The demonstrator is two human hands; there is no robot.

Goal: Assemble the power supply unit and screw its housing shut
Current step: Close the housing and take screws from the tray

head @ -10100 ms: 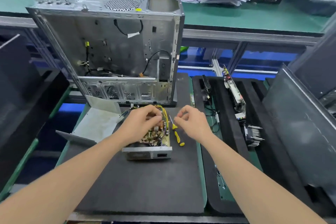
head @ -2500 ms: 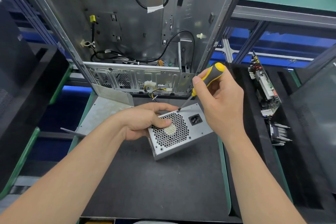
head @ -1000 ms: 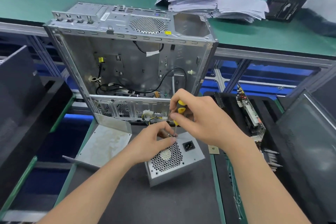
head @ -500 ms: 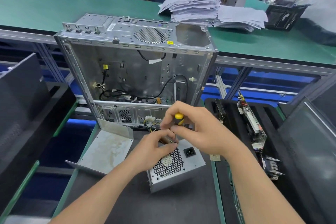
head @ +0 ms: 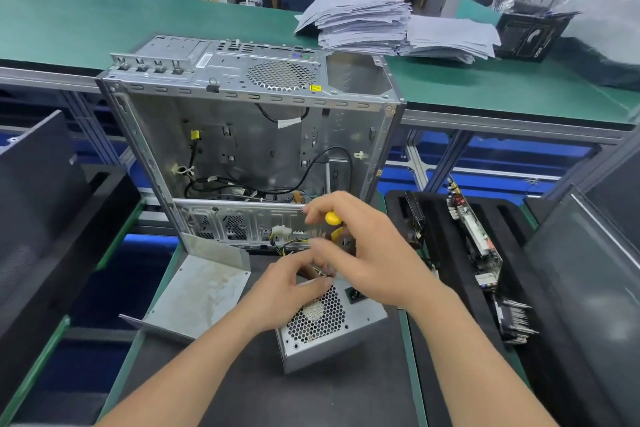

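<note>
Screwdriving is in hand at the top corner of the grey sheet-metal power supply unit (head: 349, 322). It stands tilted on the dark mat (head: 311, 399) of the counter, just in front of the open silver computer case (head: 242, 135), with its honeycomb fan grille and black mains socket facing you. Your left hand (head: 291, 288) is curled over the box's upper edge with the thumb lying along it, steadying the unit. Your right hand (head: 370, 256) is wrapped round the yellow-and-black screwdriver (head: 333, 218), whose thin shaft runs down to the corner beside your left fingertips. Your fingers hide whether the tip is seated in a screw head. Judged from how things lie, the housing is already closed over its insides, with coloured wires trailing out behind toward the case. So assembly looks done and fastening looks partly done. You cannot tell from here how many screws are in, so expect the other corners to need checking once this one is tight. A bent grey metal plate (head: 197, 291) lies on the mat to your left, apart from the unit, and whether it belongs to this housing is unclear.
</note>
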